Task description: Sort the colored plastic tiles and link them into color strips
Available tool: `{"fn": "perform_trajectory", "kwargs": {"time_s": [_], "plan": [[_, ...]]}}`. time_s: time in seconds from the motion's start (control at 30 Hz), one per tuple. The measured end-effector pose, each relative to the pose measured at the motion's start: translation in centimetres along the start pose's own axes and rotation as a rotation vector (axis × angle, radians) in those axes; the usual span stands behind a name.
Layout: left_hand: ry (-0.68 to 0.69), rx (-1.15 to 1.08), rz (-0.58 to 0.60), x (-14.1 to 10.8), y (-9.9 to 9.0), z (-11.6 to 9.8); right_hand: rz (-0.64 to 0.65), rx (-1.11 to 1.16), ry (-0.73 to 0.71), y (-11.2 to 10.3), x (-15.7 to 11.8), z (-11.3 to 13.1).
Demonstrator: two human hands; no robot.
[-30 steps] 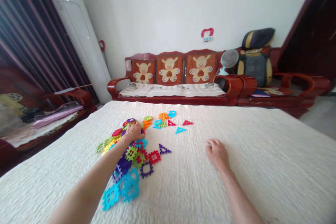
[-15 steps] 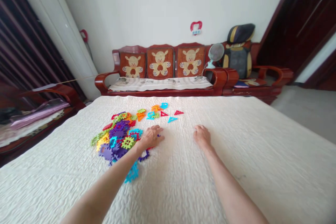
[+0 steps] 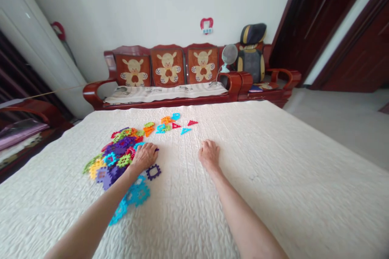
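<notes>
My left hand [image 3: 146, 156] lies over the right side of a heap of plastic interlocking pieces, its fingers bent down. A bit of a purple interlocking piece [image 3: 157, 149] shows at its fingertips; the rest is hidden. Just below that hand lies a purple square frame piece [image 3: 153, 172] on the quilted cover. Nearer to me, under the left forearm, are blue pieces [image 3: 140, 192]. Beside the wrist is a green windowed square [image 3: 124, 160]. My right hand [image 3: 209, 153] rests on the cover, fingers curled in, with nothing visible in it.
The heap spreads left with yellow [image 3: 97, 168] and purple pieces [image 3: 105, 176]. Farther back lie a red triangle [image 3: 192, 123], a blue triangle [image 3: 186, 131] and orange pieces [image 3: 166, 119]. A wooden sofa [image 3: 164, 104] stands beyond the cover [image 3: 273, 186].
The view has turned right, so everything sits farther left. My left hand has drawn back slightly left over the heap, and the purple frame is now fully exposed. My right hand stays on the cover.
</notes>
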State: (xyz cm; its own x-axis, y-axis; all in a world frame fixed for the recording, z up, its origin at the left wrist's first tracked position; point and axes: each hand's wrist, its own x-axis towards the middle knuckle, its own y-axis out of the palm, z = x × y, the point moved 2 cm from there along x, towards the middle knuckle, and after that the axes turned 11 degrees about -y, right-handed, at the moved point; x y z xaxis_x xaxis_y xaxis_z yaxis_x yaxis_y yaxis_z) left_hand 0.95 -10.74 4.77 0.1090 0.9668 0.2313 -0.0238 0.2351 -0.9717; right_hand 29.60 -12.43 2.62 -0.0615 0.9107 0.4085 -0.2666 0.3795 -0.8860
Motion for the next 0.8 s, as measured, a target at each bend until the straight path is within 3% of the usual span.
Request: {"fn": "perform_trajectory", "kwargs": {"time_s": [0.2, 0.57, 0.7, 0.8], "plan": [[-0.032, 0.132, 0.056, 0.4, 0.0, 2.4, 0.031, 0.009, 0.001, -0.3, -0.1, 0.0], [-0.138, 0.157, 0.098, 1.4, -3.1, 6.8, -0.007, 0.04, -0.009, -0.2, 0.2, 0.1], [-0.244, 0.091, -0.018, 1.2, -4.0, 5.5, -0.018, 0.033, -0.009, 0.0, 0.3, 0.0], [-0.143, -0.009, -0.039, -0.8, -3.9, 2.2, -0.026, 0.022, -0.022, 0.2, 0.3, -0.1]]}}
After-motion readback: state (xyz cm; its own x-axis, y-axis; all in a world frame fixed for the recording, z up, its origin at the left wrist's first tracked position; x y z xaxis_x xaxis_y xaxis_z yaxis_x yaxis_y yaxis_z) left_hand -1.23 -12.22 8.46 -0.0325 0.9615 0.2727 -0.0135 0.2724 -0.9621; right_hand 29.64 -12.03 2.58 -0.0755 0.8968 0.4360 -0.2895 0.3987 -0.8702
